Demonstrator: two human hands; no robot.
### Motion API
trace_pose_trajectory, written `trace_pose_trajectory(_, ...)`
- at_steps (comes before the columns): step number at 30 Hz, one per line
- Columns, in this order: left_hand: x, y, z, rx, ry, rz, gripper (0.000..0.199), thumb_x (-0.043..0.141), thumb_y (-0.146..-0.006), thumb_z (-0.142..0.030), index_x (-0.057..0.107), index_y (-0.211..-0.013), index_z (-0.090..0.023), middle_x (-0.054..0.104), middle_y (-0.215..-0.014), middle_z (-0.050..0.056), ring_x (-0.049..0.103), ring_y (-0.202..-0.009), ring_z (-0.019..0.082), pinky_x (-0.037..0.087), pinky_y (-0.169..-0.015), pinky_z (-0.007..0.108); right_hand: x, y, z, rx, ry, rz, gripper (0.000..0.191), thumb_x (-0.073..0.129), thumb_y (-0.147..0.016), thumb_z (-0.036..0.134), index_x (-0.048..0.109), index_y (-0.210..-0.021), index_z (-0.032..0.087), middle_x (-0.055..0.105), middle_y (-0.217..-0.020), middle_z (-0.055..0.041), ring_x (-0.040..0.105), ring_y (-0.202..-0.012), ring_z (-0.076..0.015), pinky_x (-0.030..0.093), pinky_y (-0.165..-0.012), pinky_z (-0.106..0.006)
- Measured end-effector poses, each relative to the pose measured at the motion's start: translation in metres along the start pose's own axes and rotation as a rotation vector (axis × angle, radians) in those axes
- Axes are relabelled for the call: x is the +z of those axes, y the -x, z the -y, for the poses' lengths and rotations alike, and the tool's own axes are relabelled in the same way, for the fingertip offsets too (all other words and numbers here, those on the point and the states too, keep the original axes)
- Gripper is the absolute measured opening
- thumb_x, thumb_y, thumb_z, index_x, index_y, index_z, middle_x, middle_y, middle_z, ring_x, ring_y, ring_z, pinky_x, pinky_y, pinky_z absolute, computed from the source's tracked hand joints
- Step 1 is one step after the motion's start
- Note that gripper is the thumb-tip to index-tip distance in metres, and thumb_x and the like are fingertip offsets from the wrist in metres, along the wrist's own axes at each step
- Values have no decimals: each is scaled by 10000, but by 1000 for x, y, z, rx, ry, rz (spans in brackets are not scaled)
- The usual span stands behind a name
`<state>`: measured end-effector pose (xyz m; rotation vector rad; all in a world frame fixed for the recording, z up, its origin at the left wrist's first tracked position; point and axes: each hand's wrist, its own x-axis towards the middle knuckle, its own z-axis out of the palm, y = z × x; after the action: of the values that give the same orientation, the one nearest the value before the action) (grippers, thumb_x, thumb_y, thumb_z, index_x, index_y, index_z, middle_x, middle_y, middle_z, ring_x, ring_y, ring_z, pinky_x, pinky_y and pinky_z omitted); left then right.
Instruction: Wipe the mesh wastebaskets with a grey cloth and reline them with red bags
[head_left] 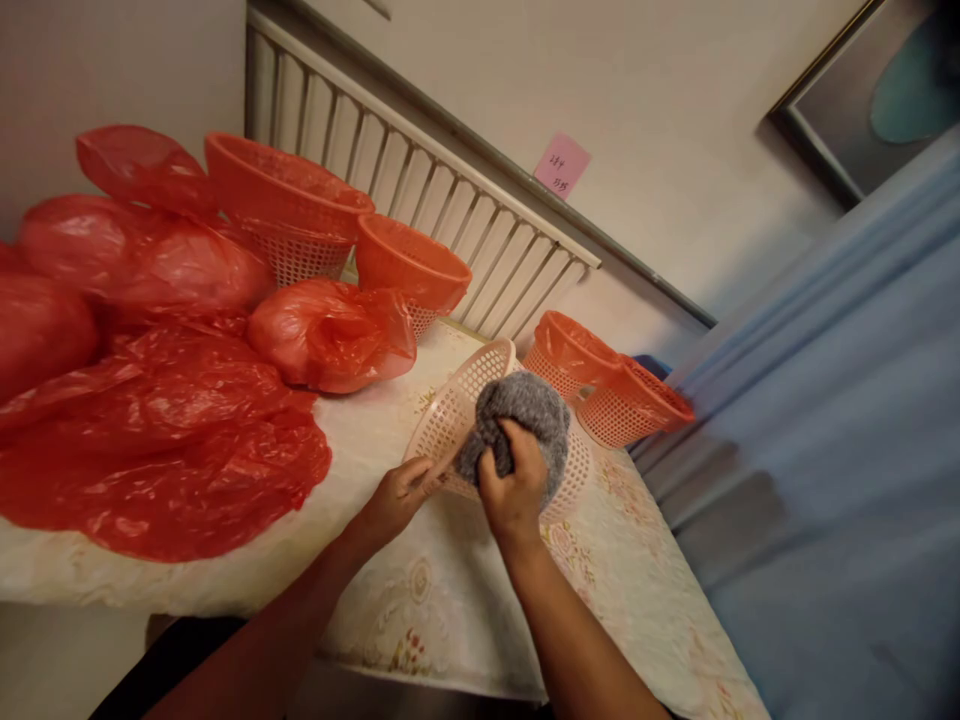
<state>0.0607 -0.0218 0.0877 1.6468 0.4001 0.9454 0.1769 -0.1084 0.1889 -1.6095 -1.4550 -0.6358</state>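
On the flowered tablecloth [450, 590], near the middle of the view, is the pale pink basket [442, 415] with holes in its wall. The basket is tilted. The left hand [405, 492] grasps its near edge, with the thumb lying along it. The right hand [516, 480] is closed on the gray cloth [529, 400], which is fuzzy and bunched up; the thumb and one finger press into its folds. This cloth is at the opening of the basket and hides a part of it, so I cannot tell how deep it sits. More pale mesh wall shows at the right of the cloth, but I cannot tell if it belongs to a second basket.

Behind and to the right stand two small baskets [619, 405] covered with red plastic. Two more lined baskets [300, 225] stand at the left, near the white radiator [435, 190]. Before them lie filled red bags [326, 335] and a loose, crumpled red plastic sheet [172, 450]. At the right hangs a blue curtain [840, 420].
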Motion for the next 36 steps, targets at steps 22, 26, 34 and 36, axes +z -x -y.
trace_pose_trajectory(22, 0, 0, 3, -35, -49, 1, 191, 551, -827, -334, 644, -841, -168, 597, -749, -21, 534, -731, 151, 418, -680, 243, -40, 40, -111, 528, 257, -253, 447, 504, -733, 308, 626, -1116, 115, 659, -1094, -151, 593, -1026, -283, 424, -949, -423)
trace_pose_trajectory(26, 3, 1, 1, -23, -36, 32, 188, 576, -814, -333, 656, -858, -168, 615, -772, -16, 546, -746, 151, 417, -691, 240, -51, 50, -132, 738, 272, -281, 516, 514, -668, 331, 641, -1112, 102, 666, -1076, -180, 592, -1016, -323, 417, -934, -457)
trace_pose_trajectory(34, 3, 2, 0, -27, -29, 58, 201, 590, -806, -331, 662, -874, -156, 636, -793, -7, 573, -771, 161, 435, -709, 240, -27, -16, -59, 351, 54, -92, 391, 512, -733, 268, 636, -1082, 143, 660, -1085, -107, 584, -1019, -245, 420, -952, -404)
trace_pose_trajectory(36, 3, 2, -1, -29, -21, 55, 210, 585, -815, -343, 661, -877, -158, 640, -798, -6, 576, -776, 161, 438, -709, 238, -17, -12, -34, 183, 19, -17, 357, 509, -771, 240, 612, -1104, 161, 650, -1086, -94, 583, -1009, -228, 435, -935, -399)
